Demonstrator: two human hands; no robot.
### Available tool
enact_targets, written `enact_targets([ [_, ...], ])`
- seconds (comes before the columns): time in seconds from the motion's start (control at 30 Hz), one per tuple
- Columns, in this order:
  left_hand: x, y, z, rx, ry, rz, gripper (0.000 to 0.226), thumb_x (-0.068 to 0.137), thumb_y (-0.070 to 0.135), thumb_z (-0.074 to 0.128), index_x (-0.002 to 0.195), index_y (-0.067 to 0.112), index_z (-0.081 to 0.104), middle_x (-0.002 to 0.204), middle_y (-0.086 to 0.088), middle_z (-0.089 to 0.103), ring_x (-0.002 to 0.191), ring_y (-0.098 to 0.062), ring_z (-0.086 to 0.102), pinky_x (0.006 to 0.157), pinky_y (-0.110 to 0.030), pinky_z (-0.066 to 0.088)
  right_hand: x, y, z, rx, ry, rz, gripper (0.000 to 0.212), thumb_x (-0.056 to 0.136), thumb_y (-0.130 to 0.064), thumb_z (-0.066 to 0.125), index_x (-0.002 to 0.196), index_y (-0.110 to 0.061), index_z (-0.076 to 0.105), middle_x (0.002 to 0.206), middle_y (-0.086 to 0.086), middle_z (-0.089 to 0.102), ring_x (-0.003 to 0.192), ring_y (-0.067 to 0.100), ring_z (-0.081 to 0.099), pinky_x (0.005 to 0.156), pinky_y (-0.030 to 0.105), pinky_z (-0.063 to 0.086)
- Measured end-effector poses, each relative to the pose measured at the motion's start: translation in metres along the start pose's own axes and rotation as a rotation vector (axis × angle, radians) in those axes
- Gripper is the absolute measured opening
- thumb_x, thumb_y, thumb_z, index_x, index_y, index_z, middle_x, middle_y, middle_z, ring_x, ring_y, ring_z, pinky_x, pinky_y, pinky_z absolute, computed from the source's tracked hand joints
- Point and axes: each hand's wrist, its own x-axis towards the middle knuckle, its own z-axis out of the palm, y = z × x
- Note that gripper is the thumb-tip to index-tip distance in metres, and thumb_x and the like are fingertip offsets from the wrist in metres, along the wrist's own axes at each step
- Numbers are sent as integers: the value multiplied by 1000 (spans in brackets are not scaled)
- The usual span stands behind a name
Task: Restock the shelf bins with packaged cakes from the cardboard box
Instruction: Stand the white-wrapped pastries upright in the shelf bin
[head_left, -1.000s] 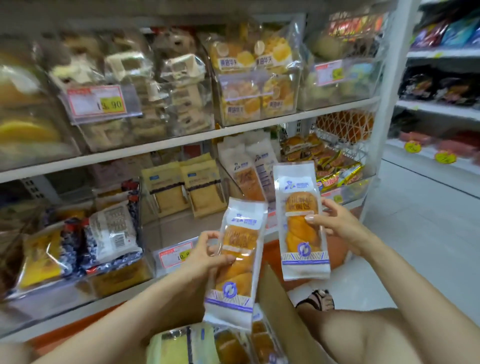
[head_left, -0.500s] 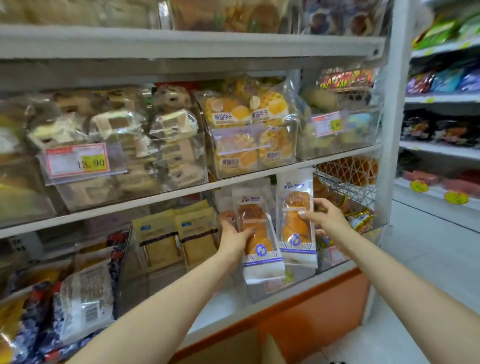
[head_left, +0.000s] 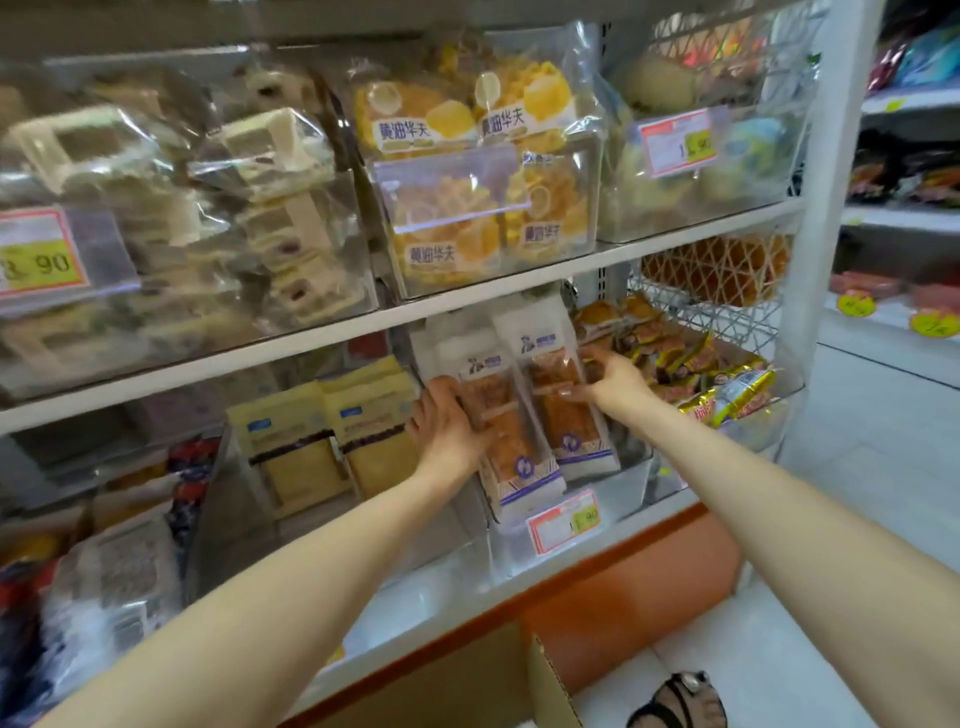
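Though white-topped, clear-fronted golden cake packs (head_left: 519, 457).

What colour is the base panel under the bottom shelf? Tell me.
The base panel is orange; head view.

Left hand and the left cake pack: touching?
Touching. The head view shows the left hand gripping the left cake pack along its left edge, with no gap between them.

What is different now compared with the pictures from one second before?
The left cake pack and the right cake pack went up and forward from above the cardboard box to the clear bin. The left hand and right hand grip them as before; shelf goods unchanged.
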Motion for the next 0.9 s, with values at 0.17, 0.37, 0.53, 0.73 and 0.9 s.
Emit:
enact_targets([
  [0.17, -8, -4, -7, -8, 5, 24, 78, 74, 35, 74, 128, 10, 25, 131, -10, 26, 126, -28, 24, 106, -37, 20, -10, 11, 8, -218, -8, -23, 66, 73, -15, 79, 131, -12, 48, 122, 13, 62, 114, 31, 57, 89, 33, 46],
  [0.37, -24, -3, -23, 28, 6, 138, 59, 76, 23, 71, 121, 13, 35, 128, -10, 31, 121, -25, 27, 96, -33, 24, -37, 1, -3, -386, 186, -193, 57, 85, -9, 64, 135, -11, 36, 126, 16, 55, 114, 34, 55, 85, 41, 47],
  [0.53, -46, -1, -34, 259, 61, 389, 39, 82, 20, 61, 118, 15, 47, 126, -9, 37, 118, -26, 32, 94, -38, 26, -60, -9, -20, -588, 79, -313, 30, 90, -11, 52, 116, -22, 58, 102, 0, 63, 85, 20, 60, 68, 28, 42],
  [0.73, -36, 17, -24, 416, -578, 527, 26, 86, 18, 57, 111, 19, 59, 112, -1, 66, 108, -18, 57, 101, -36, 35, -51, -6, -11, -647, -417, -120, 38, 84, -2, 51, 108, -29, 65, 114, 3, 66, 98, 19, 62, 79, 25, 47],
  [0.9, -12, 22, -12, 653, -776, 569, 29, 88, 22, 55, 117, 25, 62, 117, 1, 64, 105, -20, 56, 90, -36, 46, -32, 7, 0, -634, -518, -34, 38, 83, -2, 55, 111, -26, 65, 109, -2, 62, 99, 17, 61, 85, 26, 50],
])
